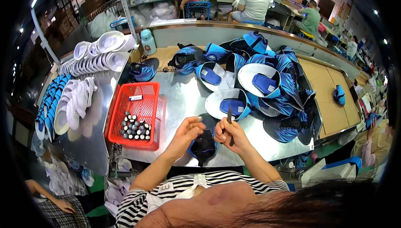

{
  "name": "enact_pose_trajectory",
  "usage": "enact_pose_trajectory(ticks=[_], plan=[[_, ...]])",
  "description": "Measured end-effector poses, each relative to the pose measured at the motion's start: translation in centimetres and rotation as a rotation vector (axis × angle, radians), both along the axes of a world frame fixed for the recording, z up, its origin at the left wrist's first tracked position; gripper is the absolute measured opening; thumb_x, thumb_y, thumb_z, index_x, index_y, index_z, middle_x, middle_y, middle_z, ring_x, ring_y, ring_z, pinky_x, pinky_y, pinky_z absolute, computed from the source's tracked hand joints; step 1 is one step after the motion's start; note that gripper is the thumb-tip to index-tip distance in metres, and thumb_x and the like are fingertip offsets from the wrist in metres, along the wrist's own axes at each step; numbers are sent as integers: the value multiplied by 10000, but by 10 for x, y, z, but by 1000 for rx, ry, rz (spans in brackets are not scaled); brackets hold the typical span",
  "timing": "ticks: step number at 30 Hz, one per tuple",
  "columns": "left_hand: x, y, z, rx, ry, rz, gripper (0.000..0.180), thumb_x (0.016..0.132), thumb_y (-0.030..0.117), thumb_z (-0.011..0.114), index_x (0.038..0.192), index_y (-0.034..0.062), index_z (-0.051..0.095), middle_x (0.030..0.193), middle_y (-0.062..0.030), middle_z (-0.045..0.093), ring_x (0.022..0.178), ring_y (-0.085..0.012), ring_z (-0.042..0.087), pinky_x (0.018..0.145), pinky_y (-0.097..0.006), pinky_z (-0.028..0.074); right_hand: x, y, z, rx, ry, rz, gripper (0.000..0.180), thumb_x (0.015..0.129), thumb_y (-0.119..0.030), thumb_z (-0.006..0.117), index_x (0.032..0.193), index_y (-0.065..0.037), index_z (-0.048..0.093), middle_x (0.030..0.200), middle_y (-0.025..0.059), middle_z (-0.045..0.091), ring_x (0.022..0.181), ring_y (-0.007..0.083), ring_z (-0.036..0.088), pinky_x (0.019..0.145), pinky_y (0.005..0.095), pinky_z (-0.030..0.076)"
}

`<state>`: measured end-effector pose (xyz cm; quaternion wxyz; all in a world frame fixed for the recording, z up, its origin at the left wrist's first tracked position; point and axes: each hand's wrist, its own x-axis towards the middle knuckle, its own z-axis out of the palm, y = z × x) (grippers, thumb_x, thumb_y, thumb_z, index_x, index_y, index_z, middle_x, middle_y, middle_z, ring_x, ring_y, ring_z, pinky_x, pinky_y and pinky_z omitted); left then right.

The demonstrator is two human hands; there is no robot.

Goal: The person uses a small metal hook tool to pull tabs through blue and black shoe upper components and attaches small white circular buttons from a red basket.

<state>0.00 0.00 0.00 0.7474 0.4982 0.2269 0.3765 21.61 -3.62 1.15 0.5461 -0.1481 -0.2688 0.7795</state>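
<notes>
My right hand [231,135] is closed round a slim dark pointed tool [229,113], its tip pointing up and away from me; its exact kind I cannot make out. To its left, my left hand [186,132] is raised with its fingers curled and the fingertips close together. Whether anything thin is between them does not show. Below and between both hands, a dark cap with blue edges [204,146] lies on the metal table, its hollow inside facing up. Just beyond my hands sits a blue cap with a white-lined brim [217,102].
A red plastic basket [154,90] holds several small black-and-white pieces. Blue and black caps [288,86] are heaped at the right. White visor-shaped pieces [75,102] are stacked at the left, near a pale blue bottle [148,42]. Cardboard [334,119] lies far right. Other people sit beyond the partition.
</notes>
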Motion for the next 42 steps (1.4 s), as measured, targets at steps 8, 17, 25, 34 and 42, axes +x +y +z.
enact_pose_trajectory(ticks=[8, 17, 25, 34, 42], plan=[[16, -15, 18, 139, 234, 50, 145, 909, 144, 631, 942, 3, 618, 791, -2, 594, 715, -55, 555, 629, -187, 417, 17, -12, 39, 88, -538, -137, 160, 971, -146, 510, 915, -4, 554, 878, 131, 644, 667, 147, 561, 596, 253, 421], [11, -29, 13, 86, 233, 92, 133, 900, 144, 645, 911, 12, 639, 729, -7, 607, 621, -67, 565, 555, -196, 422, -4, -13, 37, 1087, -1608, -460, 249, 724, 27, 616, 965, -35, 605, 783, 132, 592, 722, 334, 601, 620, 402, 480], [4, -10, 7, -11, 248, 154, 205, 872, 192, 643, 960, 9, 672, 837, -29, 674, 669, -74, 579, 587, -208, 403, -18, 0, -5, 235, -700, -254, 102, 890, -107, 627, 848, -16, 606, 799, 53, 637, 644, 100, 564, 588, 233, 442], [8, -20, 1, -154, 106, 175, 151, 874, 114, 653, 969, -1, 663, 808, -50, 652, 659, -78, 568, 604, -187, 435, -12, -16, 0, 317, -1026, -289, 78, 890, -83, 631, 912, -28, 580, 760, 24, 623, 694, 80, 568, 623, 211, 432], [19, -16, -2, -166, 122, 182, 147, 866, 113, 646, 942, -14, 649, 857, -72, 666, 671, -89, 558, 609, -214, 456, -7, -5, 1, 303, -976, -215, 87, 908, -100, 615, 909, -23, 572, 784, 24, 619, 718, 75, 565, 632, 221, 449]])
